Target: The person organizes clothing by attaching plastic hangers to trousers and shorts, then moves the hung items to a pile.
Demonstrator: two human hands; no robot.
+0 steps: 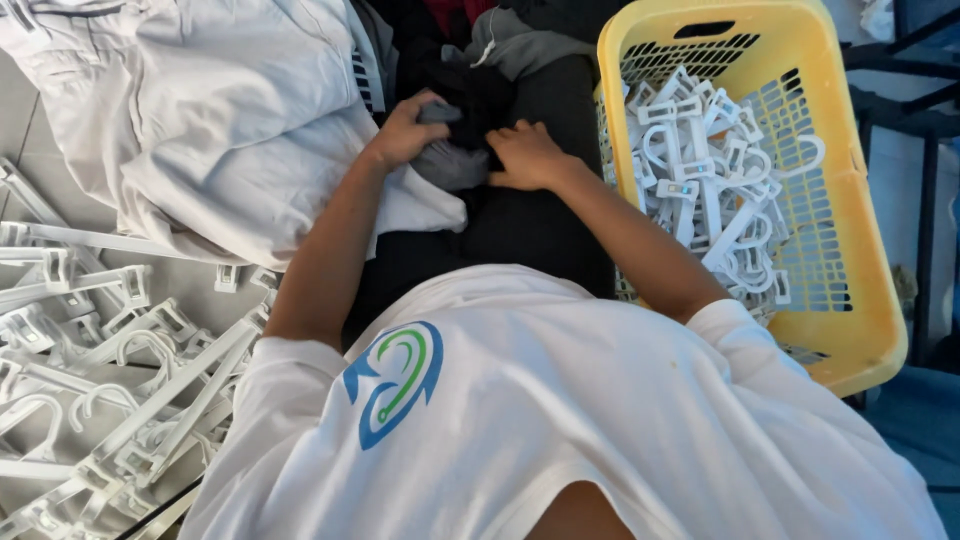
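Both hands on the small grey garment atop the dark clothes pile: left hand fingers clamped on its edge, right hand pressing flat, fingers spread. Looks like sorting/folding; next needs a clean lift clear of the yellow basket of white hangers

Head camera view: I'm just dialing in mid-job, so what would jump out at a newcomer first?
The yellow basket at right, heaped with white plastic hangers, stands out most. At centre, the left hand grips a grey garment while the right hand rests on dark clothing. More loose white hangers sprawl at lower left, below pale garments.
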